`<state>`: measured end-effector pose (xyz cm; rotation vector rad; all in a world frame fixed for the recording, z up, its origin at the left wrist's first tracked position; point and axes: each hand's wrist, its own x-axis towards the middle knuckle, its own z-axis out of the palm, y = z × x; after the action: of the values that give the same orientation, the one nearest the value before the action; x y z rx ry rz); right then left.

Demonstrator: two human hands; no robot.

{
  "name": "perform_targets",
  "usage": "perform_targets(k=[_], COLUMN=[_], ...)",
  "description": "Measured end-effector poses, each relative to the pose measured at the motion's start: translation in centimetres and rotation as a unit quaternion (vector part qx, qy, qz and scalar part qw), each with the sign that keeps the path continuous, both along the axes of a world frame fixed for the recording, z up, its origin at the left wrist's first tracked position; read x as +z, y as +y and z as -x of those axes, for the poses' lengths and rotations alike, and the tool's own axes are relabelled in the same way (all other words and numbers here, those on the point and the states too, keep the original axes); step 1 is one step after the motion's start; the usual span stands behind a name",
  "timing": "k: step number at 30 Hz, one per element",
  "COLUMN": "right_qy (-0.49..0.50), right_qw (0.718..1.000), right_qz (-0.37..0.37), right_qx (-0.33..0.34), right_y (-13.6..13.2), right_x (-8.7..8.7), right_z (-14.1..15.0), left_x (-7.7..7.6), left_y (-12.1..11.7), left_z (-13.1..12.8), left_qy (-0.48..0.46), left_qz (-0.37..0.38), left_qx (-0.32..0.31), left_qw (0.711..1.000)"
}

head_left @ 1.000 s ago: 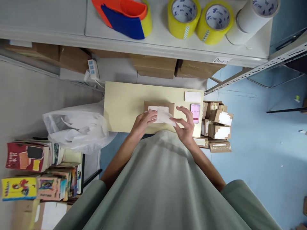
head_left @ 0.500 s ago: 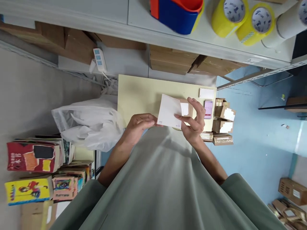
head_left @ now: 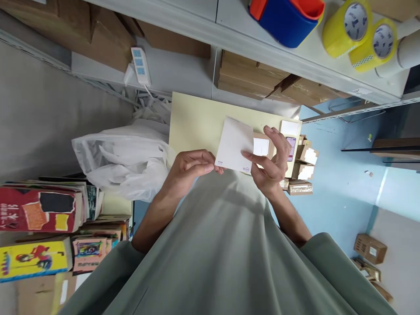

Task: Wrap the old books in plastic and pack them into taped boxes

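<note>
A flat white square card [head_left: 235,142], with small print at its two near corners, is held tilted above the cream tabletop [head_left: 187,120]. My left hand [head_left: 193,168] pinches its near left corner, the fingertips partly behind it. My right hand [head_left: 269,162] has its thumb on the card's right face, with the index finger raised; the fingers at the back are hidden. Beyond the card, a small brown parcel with a white label [head_left: 260,147] lies on the table, partly covered by the card and my right hand.
A phone [head_left: 290,148] and a white box [head_left: 289,127] lie at the table's right end. Labelled cartons [head_left: 305,162] stand past it. White plastic bags [head_left: 127,157] and stacked books [head_left: 39,210] are at left. A shelf overhead holds yellow tape rolls [head_left: 382,41] and a blue container [head_left: 285,22].
The view has shifted, so the surroundings sit differently in the picture. Both hands keep nearly the same grip on the white card, which tilts slightly differently.
</note>
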<state>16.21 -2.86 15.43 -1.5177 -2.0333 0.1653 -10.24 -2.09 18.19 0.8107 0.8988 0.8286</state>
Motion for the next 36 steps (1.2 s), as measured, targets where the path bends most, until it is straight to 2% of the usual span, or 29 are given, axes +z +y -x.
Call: perform_targets(k=[4,9,13,18,22,24,30,36], right_qy=[0.023,-0.001,0.033,0.088,0.097,0.124,0.221,0.249], right_qw=[1.000,1.000,0.999,0.986,0.971,0.965,0.936,0.921], right_qz=[0.002,-0.005,0.032,0.127,0.148,0.152,0.212,0.274], right_qx=[0.002,-0.012,-0.001,0.069,0.159,0.175,0.175,0.125], right_y=[0.0,0.0,0.1,-0.1,-0.5,-0.6,-1.0,-1.8], right_x=[0.3,0.6,0.8,1.0,1.8,2.3,2.8,2.5], right_z=[1.2,2.6,3.3,3.9,5.1,5.9,8.3,9.5], left_x=[-0.3,-0.5,-0.9,-1.4,-1.6,-1.7,-1.5,-1.6], left_y=[0.2,0.2,0.0,-0.2,-0.4,-0.6,-1.6,-2.6], left_z=[1.1,2.3,2.8,2.8,3.0,3.5,4.8,5.3], left_qy=[0.001,0.014,0.015,0.042,0.093,0.110,0.176,0.192], left_qz=[-0.005,-0.006,-0.015,-0.026,-0.045,-0.069,-0.153,-0.189], left_qx=[0.003,0.004,0.002,0.026,0.043,0.030,-0.002,-0.009], left_qw=[1.000,1.000,1.000,0.998,0.994,0.991,0.972,0.963])
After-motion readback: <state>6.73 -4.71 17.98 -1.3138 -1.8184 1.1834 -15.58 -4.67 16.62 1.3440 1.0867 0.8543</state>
